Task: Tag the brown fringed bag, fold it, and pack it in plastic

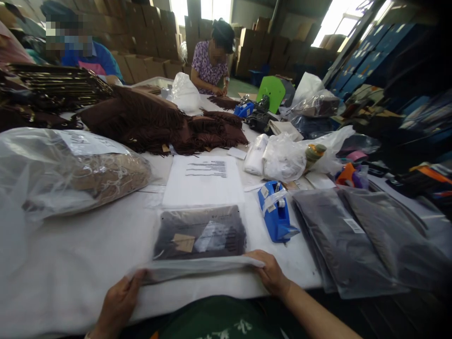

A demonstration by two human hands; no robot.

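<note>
In front of me lies a clear plastic bag [226,216] with a dark folded item inside; a brown tag [183,242] shows through it. My left hand [118,301] pinches the near left corner of the bag's loose edge. At the opposite corner, my right hand [270,273] grips the same edge between thumb and fingers. The edge stretches as a pale band between both hands. Just beyond the bag sits a stack of printed white plastic bags [205,188]. A blue tape dispenser [275,212] stands to the right.
Filled plastic bags [353,240] overlap at the table's right edge. A large clear bag of tags with strings [106,174] lies left. Brown fringed pieces [158,117] are heaped behind. Across the table, one person [212,61] handles a fringed piece; another person [95,56] is at the left.
</note>
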